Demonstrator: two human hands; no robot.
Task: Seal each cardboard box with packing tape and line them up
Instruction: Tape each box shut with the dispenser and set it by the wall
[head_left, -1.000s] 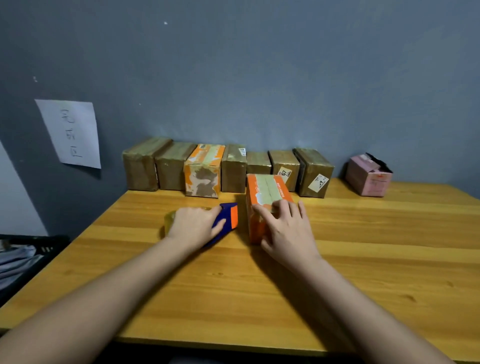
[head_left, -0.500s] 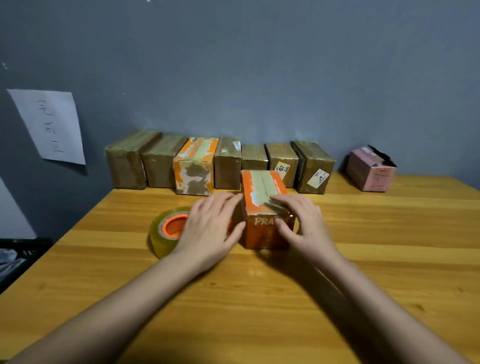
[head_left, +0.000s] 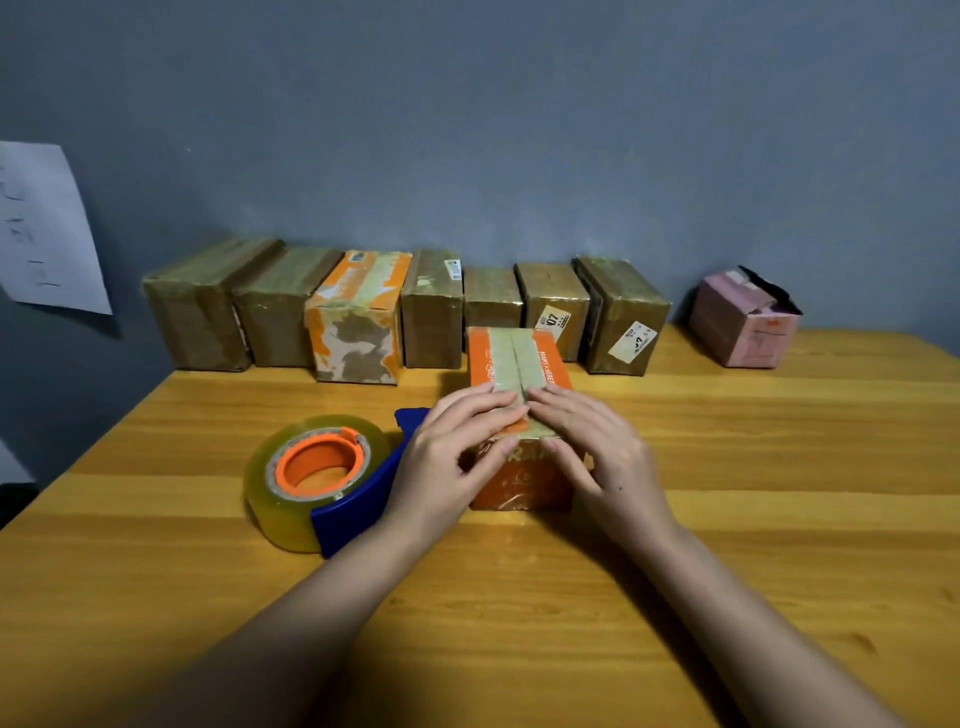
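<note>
An orange box with tape strips along its top stands mid-table. My left hand and my right hand lie flat on its near top edge, fingers straight, fingertips almost meeting on the tape. Left of the box lies a tape roll on an orange core in a blue dispenser, touched by neither hand. Several taped boxes stand in a row against the wall.
A pink box with a loose dark flap sits apart at the back right. A paper sheet hangs on the grey wall at left. The wooden table ends at left, with dark floor beyond.
My left hand let go of the tape dispenser and moved onto the orange box. Both hands slid inward across its top until the fingertips nearly met.
</note>
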